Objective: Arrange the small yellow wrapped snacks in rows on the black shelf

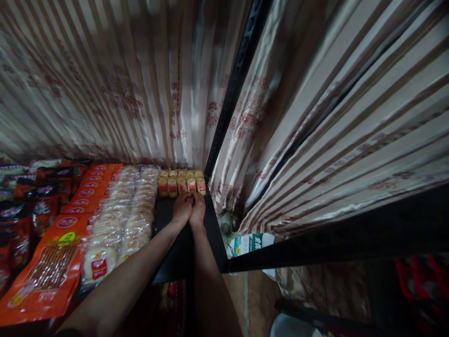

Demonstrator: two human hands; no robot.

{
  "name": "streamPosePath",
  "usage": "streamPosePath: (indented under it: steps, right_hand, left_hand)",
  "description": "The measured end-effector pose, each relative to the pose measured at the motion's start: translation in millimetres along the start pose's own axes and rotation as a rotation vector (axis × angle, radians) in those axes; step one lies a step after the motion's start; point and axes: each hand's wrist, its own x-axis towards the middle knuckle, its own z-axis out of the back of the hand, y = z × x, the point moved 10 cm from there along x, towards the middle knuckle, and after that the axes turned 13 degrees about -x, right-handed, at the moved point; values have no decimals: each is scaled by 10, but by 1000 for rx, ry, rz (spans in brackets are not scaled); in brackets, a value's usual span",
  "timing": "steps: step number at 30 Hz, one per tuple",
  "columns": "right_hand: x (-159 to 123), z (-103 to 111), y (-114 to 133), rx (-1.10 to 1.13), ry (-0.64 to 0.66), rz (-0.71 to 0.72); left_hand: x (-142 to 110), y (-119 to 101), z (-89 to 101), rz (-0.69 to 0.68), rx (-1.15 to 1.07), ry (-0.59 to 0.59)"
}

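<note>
Both my hands meet at the front of two rows of small yellow snack packs (pixel 172 186) at the shelf's far right corner. My left hand (pixel 182 207) has its fingers curled in, with the thumb side against the other hand. Pressed close beside it, my right hand (pixel 198 206) is also curled, its fingertips right by the front packs. What lies between or under the fingers, if anything, is hidden. Below my wrists is the bare black shelf board (pixel 206 243). Left of my hands run two rows of clear-wrapped round pastries (pixel 140 210).
Orange snack bags (pixel 56 262) and dark bags (pixel 44 210) fill the shelf's left side. A black upright post (pixel 231 89) rises at the corner. Pale printed curtains (pixel 147 93) hang behind and to the right. A green and white package (pixel 250 243) lies past the shelf edge.
</note>
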Motion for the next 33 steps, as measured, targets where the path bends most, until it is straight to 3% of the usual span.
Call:
streamPosePath:
  steps: [5,16,27,33]
  right_hand:
    - [-45,50,24,26,-11,9]
    - [-338,128,31,21,3,-33]
    - [-753,305,-41,58,40,-52]
    - [-1053,371,-121,110,-10,-79]
  left_hand:
    - [-55,-31,-34,-10,13,50]
    - [-365,18,112,58,152,-4]
    - [-940,-109,179,102,220,21]
    - [-1295,-242,287,73,211,-16]
